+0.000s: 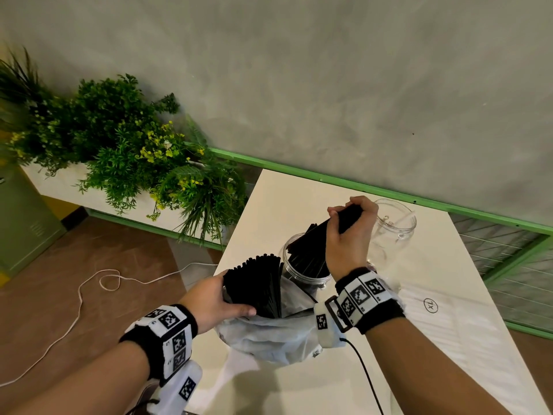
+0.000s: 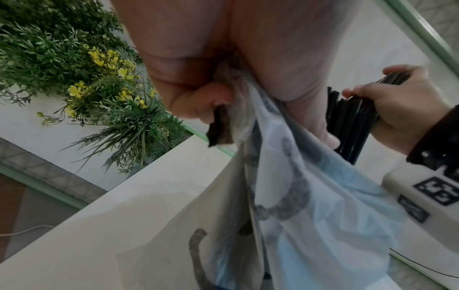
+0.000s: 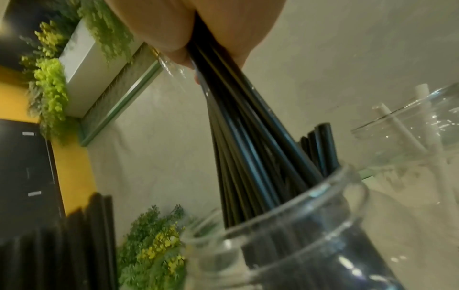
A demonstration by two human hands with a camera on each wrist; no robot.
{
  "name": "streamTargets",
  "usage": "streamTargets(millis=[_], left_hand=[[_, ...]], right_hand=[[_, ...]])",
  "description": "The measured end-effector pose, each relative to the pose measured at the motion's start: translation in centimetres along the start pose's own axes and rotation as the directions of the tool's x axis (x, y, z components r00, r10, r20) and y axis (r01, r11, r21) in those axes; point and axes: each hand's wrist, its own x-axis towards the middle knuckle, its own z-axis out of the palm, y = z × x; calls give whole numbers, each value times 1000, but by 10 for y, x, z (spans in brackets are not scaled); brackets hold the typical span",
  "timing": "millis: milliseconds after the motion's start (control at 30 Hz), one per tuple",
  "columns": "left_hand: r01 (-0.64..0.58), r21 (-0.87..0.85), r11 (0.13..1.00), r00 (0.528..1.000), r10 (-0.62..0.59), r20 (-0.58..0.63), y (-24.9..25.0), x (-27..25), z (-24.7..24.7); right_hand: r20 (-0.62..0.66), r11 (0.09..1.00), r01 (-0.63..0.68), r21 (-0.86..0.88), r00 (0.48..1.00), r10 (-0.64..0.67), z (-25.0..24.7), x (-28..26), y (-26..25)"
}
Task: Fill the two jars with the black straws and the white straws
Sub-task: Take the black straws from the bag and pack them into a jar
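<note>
- Head view: our right hand (image 1: 348,235) grips a bunch of black straws (image 1: 311,250), their lower ends inside the near jar (image 1: 291,272); our left hand (image 1: 215,298) holds the bag (image 1: 269,336) around more black ones; the far jar (image 1: 396,224) looks nearly bare.
- Left wrist view: our fingers (image 2: 213,98) pinch bag plastic.
- Right wrist view: a few white straws (image 3: 395,122) stand in the far jar; we judge the filling partway done, with both colours left.

Two clear jars stand on the table (image 1: 299,187): the near jar (image 1: 302,275) and the far jar (image 1: 396,224). Two bunches of black straws: one bunch (image 1: 311,250) entering the near jar, another bunch (image 1: 257,283) rising from one plastic bag (image 1: 269,336). At least two white straws (image 3: 400,129) show in the far jar.
</note>
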Motion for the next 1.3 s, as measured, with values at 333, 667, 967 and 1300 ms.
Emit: streamTargets(millis=[333, 667, 967, 1300], left_hand=[[3, -48, 999, 1000, -3, -1, 1, -2, -3], [-1, -33, 999, 1000, 1, -4, -1, -1, -2], [-1, -17, 1000, 1000, 1, 5, -1, 0, -3], [8, -12, 1000, 1000, -8, 7, 1, 2, -4]], right_hand=[[272, 977, -176, -119, 941, 202, -2, -2, 29], [505, 949, -258, -182, 803, 316, -26, 10, 46], [392, 924, 48, -380, 913, 114, -44, 0, 58], [525, 692, 573, -439, 789, -320, -61, -17, 51]])
